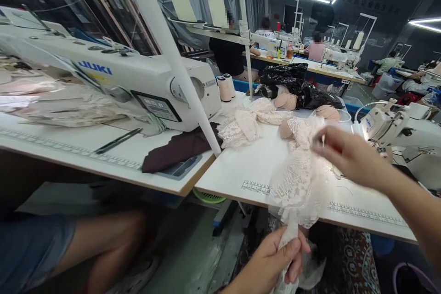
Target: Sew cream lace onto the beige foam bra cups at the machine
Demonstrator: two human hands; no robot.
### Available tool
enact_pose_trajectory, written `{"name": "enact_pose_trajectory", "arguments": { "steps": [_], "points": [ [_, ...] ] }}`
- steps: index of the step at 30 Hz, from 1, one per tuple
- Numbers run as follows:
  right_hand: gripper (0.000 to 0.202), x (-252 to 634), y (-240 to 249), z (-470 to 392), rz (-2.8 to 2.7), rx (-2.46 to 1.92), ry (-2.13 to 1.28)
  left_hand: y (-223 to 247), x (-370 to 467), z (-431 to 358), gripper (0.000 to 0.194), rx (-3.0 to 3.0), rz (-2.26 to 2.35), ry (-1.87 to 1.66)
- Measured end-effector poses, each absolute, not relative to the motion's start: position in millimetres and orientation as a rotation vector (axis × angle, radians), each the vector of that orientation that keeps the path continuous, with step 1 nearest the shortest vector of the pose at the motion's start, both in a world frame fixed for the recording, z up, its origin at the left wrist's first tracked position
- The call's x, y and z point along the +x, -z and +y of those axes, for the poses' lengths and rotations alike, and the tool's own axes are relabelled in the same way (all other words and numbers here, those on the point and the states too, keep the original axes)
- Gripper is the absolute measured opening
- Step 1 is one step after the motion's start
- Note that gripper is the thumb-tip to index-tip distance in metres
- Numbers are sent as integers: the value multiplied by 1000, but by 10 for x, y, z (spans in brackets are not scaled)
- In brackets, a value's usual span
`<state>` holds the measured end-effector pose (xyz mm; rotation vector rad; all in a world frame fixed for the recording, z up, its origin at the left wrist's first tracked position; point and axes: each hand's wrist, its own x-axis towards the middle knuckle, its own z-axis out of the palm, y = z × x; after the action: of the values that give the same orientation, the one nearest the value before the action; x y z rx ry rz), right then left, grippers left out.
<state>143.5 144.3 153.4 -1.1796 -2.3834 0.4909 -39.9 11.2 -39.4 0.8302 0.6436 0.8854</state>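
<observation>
Pale lace fabric [298,177] lies over the front edge of the white table and hangs down toward me. Below the edge, my left hand [280,257] is closed round a narrow, gathered end of it, thumb on top. My right hand [339,149] is raised at the right side of the lace, near its upper part. Its thumb and forefinger are bent toward each other and blurred; whether anything is between them is hard to see. More lace [241,126] lies further back, and a beige cup [285,128] touches the upper lace.
A JUKI sewing machine [138,82] stands at the left, with dark cloth [179,147] and black tweezers [119,141] before it. A white pole [172,59] rises between the tables. Another machine [403,128] is at right. Black plastic bags [299,85] lie behind. A person's leg [99,239] shows lower left.
</observation>
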Motion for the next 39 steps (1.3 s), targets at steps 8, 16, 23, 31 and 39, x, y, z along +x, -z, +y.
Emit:
{"name": "enact_pose_trajectory", "arguments": {
  "steps": [8, 16, 23, 31, 39],
  "points": [
    [23, 1611, -591, 633, -2755, -905, -64, 405, -452, 43, 55, 815, 552, -819],
    [21, 1508, -428, 611, -2703, -847, 91, 606, -426, -3, 57, 821, 507, -777],
    [28, 1446, -398, 622, -2668, -727, 167, 577, -425, -47, 58, 813, 539, -779],
    [31, 1486, -434, 649, -2642, -843, -42, 407, -453, -69, 58, 810, 601, -777],
    [19, 1502, -538, 487, -2327, -1155, -1105, 405, -441, -61, 60, 845, 615, -797]
  ]
}}
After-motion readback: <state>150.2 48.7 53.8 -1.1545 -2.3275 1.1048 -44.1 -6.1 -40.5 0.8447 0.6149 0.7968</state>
